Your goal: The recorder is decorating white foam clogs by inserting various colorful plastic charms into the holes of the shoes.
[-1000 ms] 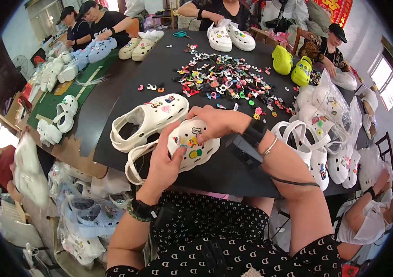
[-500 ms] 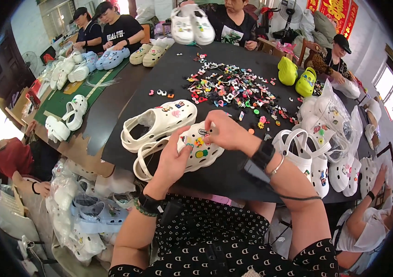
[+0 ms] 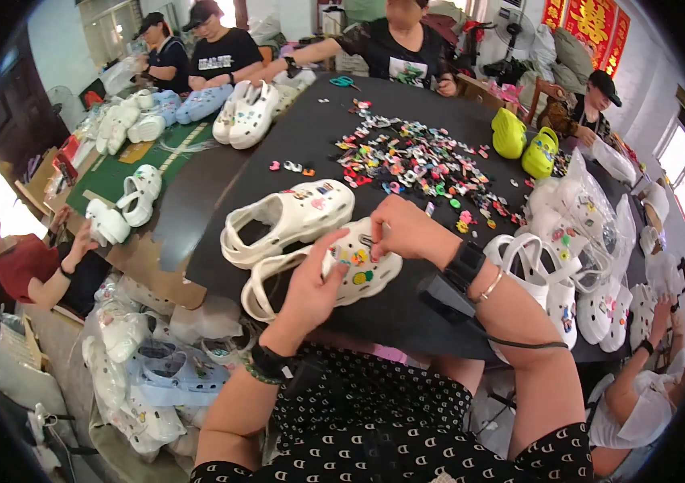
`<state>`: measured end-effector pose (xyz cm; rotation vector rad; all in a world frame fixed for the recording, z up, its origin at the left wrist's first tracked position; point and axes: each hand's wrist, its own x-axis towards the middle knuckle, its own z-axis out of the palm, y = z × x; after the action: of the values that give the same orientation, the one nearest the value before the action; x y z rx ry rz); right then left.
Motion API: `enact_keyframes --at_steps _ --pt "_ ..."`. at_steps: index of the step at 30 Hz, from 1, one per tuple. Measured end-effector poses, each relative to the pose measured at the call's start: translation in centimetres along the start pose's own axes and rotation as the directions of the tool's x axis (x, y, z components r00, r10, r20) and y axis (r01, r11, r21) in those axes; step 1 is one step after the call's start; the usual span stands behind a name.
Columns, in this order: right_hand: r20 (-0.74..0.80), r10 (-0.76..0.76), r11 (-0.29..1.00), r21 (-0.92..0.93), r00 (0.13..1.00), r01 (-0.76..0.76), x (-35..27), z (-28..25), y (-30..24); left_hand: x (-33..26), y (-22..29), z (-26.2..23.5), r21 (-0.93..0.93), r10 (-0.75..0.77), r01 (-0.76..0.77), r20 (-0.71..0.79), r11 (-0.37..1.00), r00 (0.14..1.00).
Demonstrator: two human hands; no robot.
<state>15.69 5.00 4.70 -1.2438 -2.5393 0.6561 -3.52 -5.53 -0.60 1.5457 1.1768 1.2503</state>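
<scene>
A white clog (image 3: 341, 283) with a back strap lies tilted on the black table in front of me. Colourful charms, among them a pineapple charm (image 3: 364, 277), dot its upper. My left hand (image 3: 312, 283) is closed around the clog's near side, fingertips on the upper. From the right, my right hand (image 3: 411, 233) pinches a small shoe charm against the toe area; the fingers mostly hide it. Just beyond sits a second white clog (image 3: 287, 216), with charms on its upper.
A wide pile of loose charms (image 3: 419, 157) covers the table's middle. At right stand white clogs (image 3: 550, 290) and bagged ones (image 3: 571, 213); lime clogs (image 3: 526, 143) are farther back. Another white pair (image 3: 247, 113) sits far left under a co-worker's hand. Bagged clogs (image 3: 149, 362) are piled lower left.
The person across has moved a white clog pair from the far middle to the far left. My view has shifted slightly; my hands stay on the same clog.
</scene>
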Motion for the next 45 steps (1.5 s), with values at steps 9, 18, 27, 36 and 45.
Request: enact_keyframes --at_steps 9,18,27,36,45 --pt "0.319 0.130 0.988 0.038 0.939 -0.150 0.0 -1.1 -1.1 -1.6 1.3 0.7 0.022 0.025 -0.026 0.059 0.999 0.998" --pt "0.210 0.286 0.958 -0.096 0.935 -0.271 -0.3 0.9 -2.0 -1.1 1.1 0.7 0.102 0.061 -0.066 0.051 0.993 0.997" --pt "-0.327 -0.119 0.985 -0.160 0.937 0.069 -3.2 3.4 -0.9 0.5 -0.5 0.5 0.071 0.043 -0.041 -0.027 0.997 0.999" --pt "-0.204 0.154 0.880 0.474 0.967 -0.040 -4.8 0.8 1.3 1.0 0.0 0.0 0.037 0.029 -0.029 -0.003 0.999 1.000" --pt "-0.125 0.069 0.858 0.514 0.990 0.005 -5.5 1.8 0.7 0.6 -0.6 0.3 -0.067 0.028 -0.028 0.009 0.997 1.000"
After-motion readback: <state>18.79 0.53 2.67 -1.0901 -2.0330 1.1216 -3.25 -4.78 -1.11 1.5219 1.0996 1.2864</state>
